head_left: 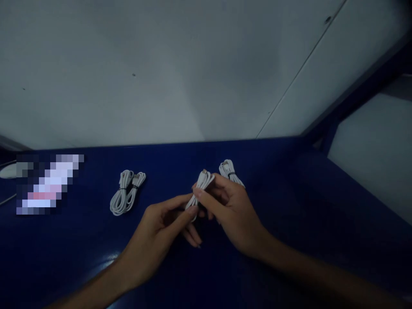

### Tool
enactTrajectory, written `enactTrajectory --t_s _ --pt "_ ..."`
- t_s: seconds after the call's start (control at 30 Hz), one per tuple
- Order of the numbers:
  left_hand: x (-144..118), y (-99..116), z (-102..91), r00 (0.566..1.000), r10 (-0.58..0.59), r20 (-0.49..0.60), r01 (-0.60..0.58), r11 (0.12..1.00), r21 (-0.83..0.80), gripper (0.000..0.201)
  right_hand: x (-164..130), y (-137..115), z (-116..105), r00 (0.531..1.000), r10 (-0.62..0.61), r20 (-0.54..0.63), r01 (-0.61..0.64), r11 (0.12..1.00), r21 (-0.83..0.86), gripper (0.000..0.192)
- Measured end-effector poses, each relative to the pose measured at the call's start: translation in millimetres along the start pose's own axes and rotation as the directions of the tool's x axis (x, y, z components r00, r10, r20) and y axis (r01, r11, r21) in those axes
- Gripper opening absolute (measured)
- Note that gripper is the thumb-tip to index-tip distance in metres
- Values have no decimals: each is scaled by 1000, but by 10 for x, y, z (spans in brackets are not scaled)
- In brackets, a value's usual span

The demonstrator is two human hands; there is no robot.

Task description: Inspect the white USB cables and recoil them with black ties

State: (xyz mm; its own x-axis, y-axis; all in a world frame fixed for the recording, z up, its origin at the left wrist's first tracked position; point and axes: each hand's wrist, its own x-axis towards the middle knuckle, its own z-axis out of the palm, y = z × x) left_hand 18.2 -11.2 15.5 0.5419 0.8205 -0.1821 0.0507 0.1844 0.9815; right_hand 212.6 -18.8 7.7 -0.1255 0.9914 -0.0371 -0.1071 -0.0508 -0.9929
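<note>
A coiled white USB cable (203, 180) is held up above the blue table, its metal plug pointing away from me at the top. My left hand (169, 221) pinches the lower end of the coil between thumb and fingers. Higher up, my right hand (230, 208) grips the same cable, thumb across its middle. Just behind my right hand lies another bundled white cable (229, 170) with a dark tie, partly hidden by that hand. Two more tied white cables (120, 199) rest side by side to the left of my hands.
The blue tabletop (154, 163) runs back to a pale wall panel (161, 86). At the far left are a white rounded object (8, 171), with a thin white cord near it, and a pixelated bright item (51, 184). A blue frame post (331, 133) stands at the right.
</note>
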Motion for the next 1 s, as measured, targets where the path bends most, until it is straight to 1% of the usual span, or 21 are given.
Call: enactTrajectory --t_s 0.1,0.2,0.3,0.4,0.47,0.5,0.53,0.63,0.73,0.8,0.9,0.93,1.0 --pt "7 -20 6 999 -46 -8 46 998 -50 31 36 -10 -40 999 -25 -24 24 999 -26 16" --pt "21 -25 13 997 -60 38 64 991 -120 35 37 -38 -56 998 -50 -28 48 996 -69 18" --pt "9 -2 16 995 -48 88 60 989 -135 36 32 -95 -60 1000 -30 -1 30 996 -79 17" --pt "-29 30 24 990 -54 134 73 987 -141 39 64 -169 -81 997 14 73 -8 997 -76 24" --pt "-54 39 31 988 -61 140 81 986 -145 40 116 -221 -116 993 37 110 -19 987 -157 28" --pt "-63 37 31 989 -63 133 82 986 -147 41 153 -247 -141 994 35 101 -11 973 -230 30" --pt "-70 33 28 991 -63 121 81 985 -149 40 196 -273 -173 998 24 61 -1 938 -346 31" --pt "-78 12 4 995 -59 85 72 986 -154 41 346 -346 -286 999 -7 -38 -12 877 -480 30" --pt "-82 3 -24 996 -53 75 64 986 -152 43 480 -375 -368 991 -48 -125 -45 759 -649 35" --pt "-86 6 -34 996 -51 74 62 987 -151 42 536 -351 -372 990 -71 -120 -45 651 -758 37" --pt "-94 11 -37 996 -48 76 59 987 -152 40 572 -274 -310 995 -79 -69 -24 467 -884 44" --pt "-96 11 -37 996 -46 80 58 986 -154 39 576 -249 -280 996 -77 -50 -15 405 -914 43" --pt "-102 8 -39 995 -45 88 58 986 -158 38 581 -215 -220 998 -68 -17 3 294 -956 34"
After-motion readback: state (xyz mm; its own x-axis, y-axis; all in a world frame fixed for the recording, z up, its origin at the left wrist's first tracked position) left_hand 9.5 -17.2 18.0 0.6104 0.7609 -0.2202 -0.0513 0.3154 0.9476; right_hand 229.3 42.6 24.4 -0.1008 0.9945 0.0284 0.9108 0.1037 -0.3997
